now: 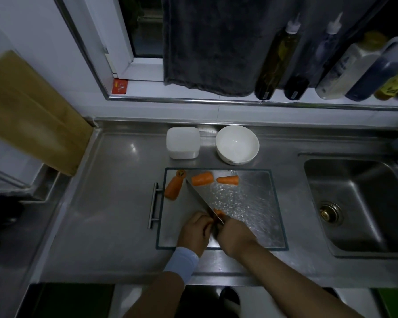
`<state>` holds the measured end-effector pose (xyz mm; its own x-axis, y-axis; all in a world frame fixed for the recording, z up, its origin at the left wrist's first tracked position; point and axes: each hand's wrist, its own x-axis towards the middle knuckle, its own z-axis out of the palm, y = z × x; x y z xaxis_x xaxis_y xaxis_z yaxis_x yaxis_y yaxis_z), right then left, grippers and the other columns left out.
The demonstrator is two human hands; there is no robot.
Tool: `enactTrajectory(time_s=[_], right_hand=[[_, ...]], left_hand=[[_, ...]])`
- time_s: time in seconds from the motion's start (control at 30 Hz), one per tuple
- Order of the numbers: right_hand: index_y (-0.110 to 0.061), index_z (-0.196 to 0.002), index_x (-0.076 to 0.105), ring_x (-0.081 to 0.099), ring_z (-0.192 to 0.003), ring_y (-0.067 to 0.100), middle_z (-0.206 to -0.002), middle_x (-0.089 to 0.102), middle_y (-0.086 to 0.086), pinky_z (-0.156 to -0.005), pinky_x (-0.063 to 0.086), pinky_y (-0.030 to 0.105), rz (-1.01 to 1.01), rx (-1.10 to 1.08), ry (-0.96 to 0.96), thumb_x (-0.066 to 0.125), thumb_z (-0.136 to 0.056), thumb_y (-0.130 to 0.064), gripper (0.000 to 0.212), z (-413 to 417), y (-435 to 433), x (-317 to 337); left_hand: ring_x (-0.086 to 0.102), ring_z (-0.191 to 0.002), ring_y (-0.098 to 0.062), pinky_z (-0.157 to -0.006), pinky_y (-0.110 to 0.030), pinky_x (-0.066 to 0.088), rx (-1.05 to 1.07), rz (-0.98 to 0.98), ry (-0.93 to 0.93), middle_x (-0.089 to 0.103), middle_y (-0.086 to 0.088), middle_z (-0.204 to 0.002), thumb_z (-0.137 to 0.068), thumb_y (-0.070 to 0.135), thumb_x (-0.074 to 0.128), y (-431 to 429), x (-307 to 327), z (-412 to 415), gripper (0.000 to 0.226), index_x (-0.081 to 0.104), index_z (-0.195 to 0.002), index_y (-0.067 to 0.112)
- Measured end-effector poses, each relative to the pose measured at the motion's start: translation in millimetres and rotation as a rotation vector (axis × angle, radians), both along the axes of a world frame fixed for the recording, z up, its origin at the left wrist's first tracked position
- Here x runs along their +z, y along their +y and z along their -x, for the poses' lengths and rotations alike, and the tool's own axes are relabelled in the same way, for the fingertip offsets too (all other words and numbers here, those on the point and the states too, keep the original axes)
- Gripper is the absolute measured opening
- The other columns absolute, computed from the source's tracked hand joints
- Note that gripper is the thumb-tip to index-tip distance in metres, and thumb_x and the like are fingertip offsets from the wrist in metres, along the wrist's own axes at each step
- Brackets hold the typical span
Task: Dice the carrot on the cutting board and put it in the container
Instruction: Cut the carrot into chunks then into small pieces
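Beyond the cutting board (257, 184), container (183, 143) beside bowl (226, 152).

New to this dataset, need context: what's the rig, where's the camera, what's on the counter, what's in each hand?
There is no machine here. A person works with two bare hands, filmed by one wide-angle camera worn on the head and looking down. The right hand grips a knife. The left hand holds a small carrot piece at the blade. Both are over a cutting board on a steel counter. Three larger carrot chunks and a cut-off end lie near its far edge. Behind the board stand a white container and a white bowl. A sink is on the right.
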<state>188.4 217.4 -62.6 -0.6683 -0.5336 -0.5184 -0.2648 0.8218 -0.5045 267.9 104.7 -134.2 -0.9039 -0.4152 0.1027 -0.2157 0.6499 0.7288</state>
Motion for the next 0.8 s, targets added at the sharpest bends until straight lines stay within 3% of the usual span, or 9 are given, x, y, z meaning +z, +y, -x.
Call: enactTrajectory(time_s=[0.1,0.27,0.47,0.7,0.8], right_hand=[[-0.021,-0.135,0.052,0.061,-0.112,0.023,-0.122,0.066,0.006,-0.097,0.046,0.029,0.007,0.024,0.000,0.048,-0.099,-0.031,0.037,2,-5,1],[-0.026,-0.138,0.049,0.062,-0.107,0.023,-0.121,0.066,0.006,-0.091,0.048,0.029,0.010,0.005,-0.020,0.046,-0.098,-0.036,0.040,0,-3,3],[-0.023,-0.100,0.067,0.067,-0.085,0.019,-0.093,0.070,0.002,-0.081,0.055,0.035,-0.010,-0.065,0.032,0.047,-0.095,-0.047,0.031,-10,13,7],[-0.028,-0.109,0.062,0.064,-0.086,0.019,-0.097,0.069,-0.001,-0.077,0.053,0.032,-0.092,-0.038,0.066,0.044,-0.095,-0.038,0.025,-20,28,9],[-0.028,-0.107,0.061,0.063,-0.084,0.018,-0.096,0.068,-0.001,-0.074,0.051,0.029,-0.088,-0.034,0.060,0.044,-0.095,-0.035,0.022,-19,29,9]], left_hand=[[0.056,-0.090,-0.006,-0.085,-0.011,0.041,-0.027,0.030,-0.008,0.061,0.002,-0.103,-0.086,0.007,0.058,2,1,-4,0.019,0.070,-0.097,0.015],[0.055,-0.088,-0.005,-0.083,-0.007,0.037,0.008,0.019,-0.034,0.061,0.003,-0.098,-0.086,0.007,0.059,0,4,-5,0.018,0.071,-0.094,0.018],[0.049,-0.082,0.002,-0.078,-0.009,0.038,0.042,0.011,-0.048,0.061,0.006,-0.093,-0.085,0.012,0.065,-2,6,-5,0.011,0.069,-0.089,0.020],[0.051,-0.079,-0.003,-0.076,-0.013,0.042,0.031,0.022,-0.048,0.061,0.002,-0.090,-0.082,0.008,0.065,-4,1,-5,0.008,0.067,-0.081,0.015],[0.049,-0.078,0.000,-0.078,-0.005,0.036,0.017,0.043,-0.048,0.061,0.002,-0.092,-0.083,0.010,0.065,-5,1,-6,0.007,0.068,-0.082,0.016]])
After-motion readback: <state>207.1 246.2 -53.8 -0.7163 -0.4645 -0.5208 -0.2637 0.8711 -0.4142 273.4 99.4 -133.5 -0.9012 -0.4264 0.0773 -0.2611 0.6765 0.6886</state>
